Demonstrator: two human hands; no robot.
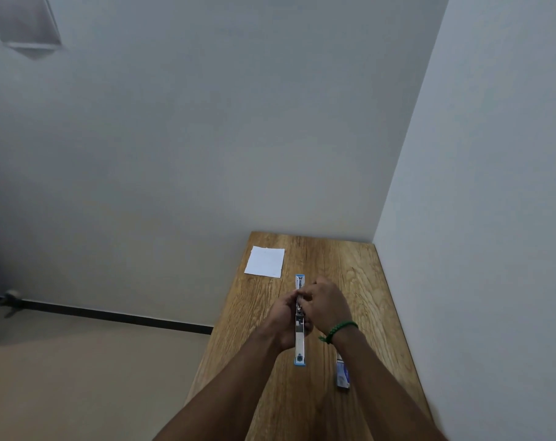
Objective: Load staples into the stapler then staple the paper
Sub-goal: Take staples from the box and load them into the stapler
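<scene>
A blue and silver stapler [299, 340] is swung fully open into one long strip, held above the middle of the wooden table [359, 288]. My left hand [281, 316] grips it from the left side. My right hand [326, 305], with a green bead bracelet on the wrist, pinches at the stapler's middle channel; whether it holds staples is too small to tell. A white sheet of paper [265, 261] lies flat at the table's far left corner. A small blue and white staple box [343, 375] lies on the table under my right forearm.
The table stands in a corner, with a white wall along its right side and another behind its far edge. To the left the table edge drops to a beige floor with a dark skirting strip.
</scene>
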